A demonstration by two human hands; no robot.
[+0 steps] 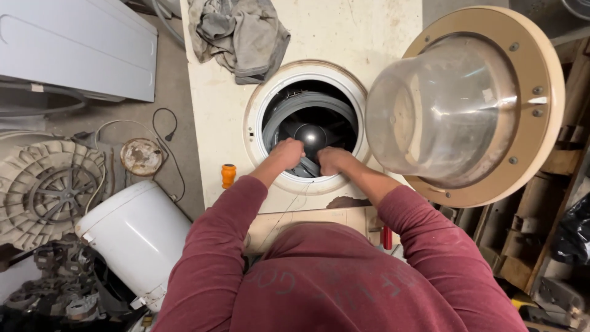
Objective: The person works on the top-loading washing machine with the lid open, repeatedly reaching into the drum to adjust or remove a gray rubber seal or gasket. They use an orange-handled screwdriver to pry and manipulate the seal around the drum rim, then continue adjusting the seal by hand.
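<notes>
A cream front-loading washing machine (344, 37) lies on its back, its round opening facing up at me. Both my hands reach into the opening at its near edge. My left hand (286, 154) and my right hand (332, 160) are closed on the grey rubber door gasket (295, 114), which is partly pulled loose inside the opening. The dark drum (314, 135) shows behind it. The round door (476, 104) with its clear glass bowl stands swung open to the right.
A grey rag (239, 34) lies on the machine's front panel. An orange-handled tool (228, 174) sits at its left edge, a red-handled tool (387, 237) near my right arm. A white tank (138, 237), a ribbed tub part (49, 190), cables and scrap fill the floor at left; wooden shelving (553, 203) stands at right.
</notes>
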